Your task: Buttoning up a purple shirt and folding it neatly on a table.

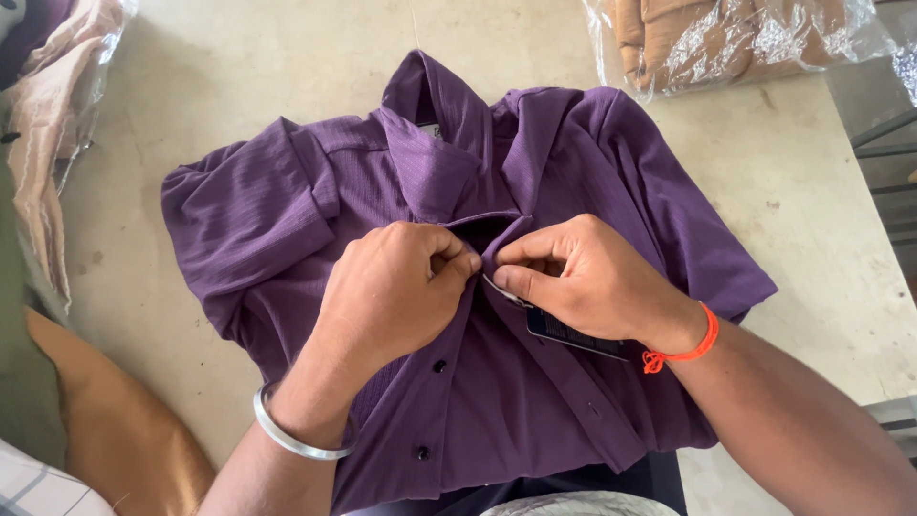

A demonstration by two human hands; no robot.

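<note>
Left hand [396,287]: back turned up toward the camera, fingers curled under, thumb and forefinger pinched together at the tips on its inner side. Left forearm enters from the lower edge, rising steeply, with a plain silver bangle [291,435] around the wrist just behind the hand.

Right hand [583,277]: back up and tilted outward, knuckles bent, thumb lying straight below the curled forefinger, both tips closed in a pinch. Right forearm enters from the lower right corner at a shallow slant, an orange cord [693,344] tied about the wrist.

The two pinches meet tip to tip, nearly touching, between the hands.
</note>
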